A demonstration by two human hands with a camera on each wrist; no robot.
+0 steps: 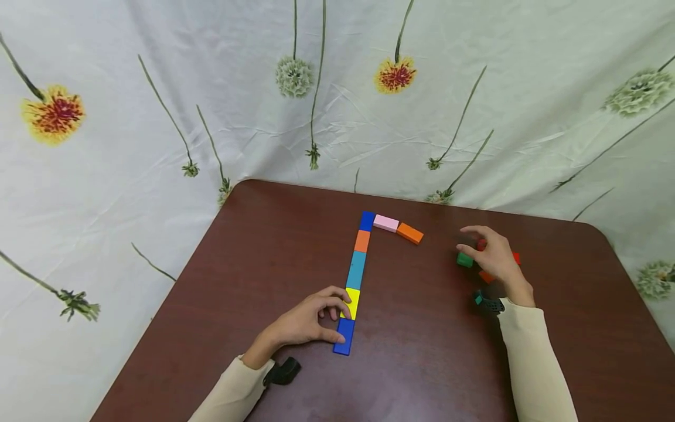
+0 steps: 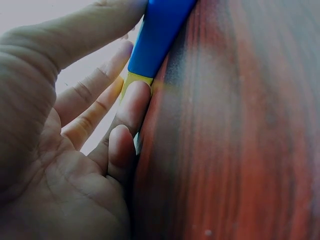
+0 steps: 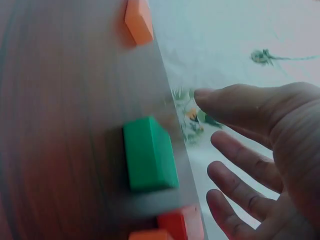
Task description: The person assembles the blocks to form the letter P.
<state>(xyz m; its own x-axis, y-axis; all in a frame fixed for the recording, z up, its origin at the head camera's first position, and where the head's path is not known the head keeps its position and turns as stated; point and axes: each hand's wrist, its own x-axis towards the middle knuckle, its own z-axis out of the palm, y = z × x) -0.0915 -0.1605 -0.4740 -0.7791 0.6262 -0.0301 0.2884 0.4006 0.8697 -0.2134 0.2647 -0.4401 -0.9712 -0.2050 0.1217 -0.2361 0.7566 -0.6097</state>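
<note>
My left hand (image 1: 306,321) rests along the near end of a row of coloured blocks. Its thumb touches the nearest blue block (image 1: 344,341), and its fingers lie by the yellow block (image 1: 354,300). Beyond them the row runs on with a teal block (image 1: 357,271), an orange block (image 1: 362,241) and another blue block (image 1: 367,221). My right hand (image 1: 497,258) hovers, thumb and fingers spread apart, over a loose group at the right. The green block (image 3: 150,155) stands apart from its fingers; red blocks (image 3: 182,222) are partly hidden under the hand in the head view.
A pink block (image 1: 386,223) and a tilted orange block (image 1: 410,233) lead right from the row's far end. Another orange block (image 1: 486,276) lies under the right hand. The brown table (image 1: 422,328) ends at a flowered cloth (image 1: 237,117) behind.
</note>
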